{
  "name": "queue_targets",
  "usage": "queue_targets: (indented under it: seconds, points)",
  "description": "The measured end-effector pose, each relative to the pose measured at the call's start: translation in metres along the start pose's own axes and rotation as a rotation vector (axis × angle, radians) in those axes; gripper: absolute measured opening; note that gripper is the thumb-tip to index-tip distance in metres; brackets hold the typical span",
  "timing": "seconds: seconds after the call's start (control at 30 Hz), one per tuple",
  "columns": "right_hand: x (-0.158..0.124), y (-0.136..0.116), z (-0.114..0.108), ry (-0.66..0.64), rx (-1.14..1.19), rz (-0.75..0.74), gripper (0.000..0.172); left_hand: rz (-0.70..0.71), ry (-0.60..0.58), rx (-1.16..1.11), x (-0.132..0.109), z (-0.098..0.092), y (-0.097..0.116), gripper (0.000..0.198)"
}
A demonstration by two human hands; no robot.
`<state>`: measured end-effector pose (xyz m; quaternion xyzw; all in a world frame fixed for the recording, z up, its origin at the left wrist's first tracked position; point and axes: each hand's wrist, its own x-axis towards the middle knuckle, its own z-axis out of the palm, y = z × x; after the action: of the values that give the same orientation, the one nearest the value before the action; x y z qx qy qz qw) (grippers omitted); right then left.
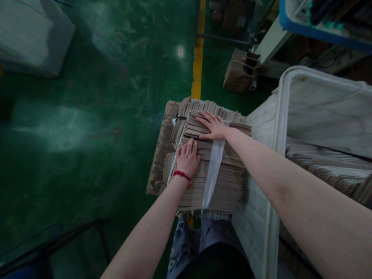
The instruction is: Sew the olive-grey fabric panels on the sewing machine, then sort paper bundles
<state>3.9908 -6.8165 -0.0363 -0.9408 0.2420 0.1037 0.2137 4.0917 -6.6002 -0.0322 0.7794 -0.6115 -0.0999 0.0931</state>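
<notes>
Bundled grey-brown cardboard sheets (223, 170) stand on edge, packed in rows, in front of my legs. A translucent plastic strip (214, 166) runs across the top of the nearer bundle. My right hand (213, 126) lies with fingers spread on a bunch of sheets at the far side of that bundle. Closer to me, my left hand (188, 157) rests on the sheets' left part, its fingers slightly bent and the tips at a gap between sheets. Around the left wrist is a red bracelet (182, 174). A black tie (181, 117) shows on the bundle behind.
Beneath the bundles is a worn board (162, 145). A white plastic bin (283, 108) holding more cardboard sheets stands close on the right. A carton (238, 71) sits beyond, by a workbench (322, 37). A yellow line (197, 66) crosses the green floor (116, 97).
</notes>
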Motion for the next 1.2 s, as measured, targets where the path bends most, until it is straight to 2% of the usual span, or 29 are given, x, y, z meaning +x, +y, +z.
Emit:
queue_targets:
  seconds: [0.47, 0.7, 0.97, 1.2]
  points:
    - [0.000, -0.002, -0.003, -0.007, 0.013, 0.018, 0.087, 0.030, 0.012, -0.014, 0.000, -0.001, 0.001, 0.060]
    - [-0.001, 0.005, -0.013, -0.038, 0.033, -0.023, 0.096, -0.019, 0.004, -0.014, 0.004, -0.001, 0.002, 0.059]
    - [0.000, 0.009, -0.015, -0.061, 0.060, -0.028, 0.087, -0.027, 0.017, -0.021, 0.007, 0.000, 0.003, 0.058]
    - [0.000, 0.007, -0.012, -0.030, 0.029, -0.039, 0.080, -0.024, 0.023, -0.006, 0.007, -0.006, 0.006, 0.076]
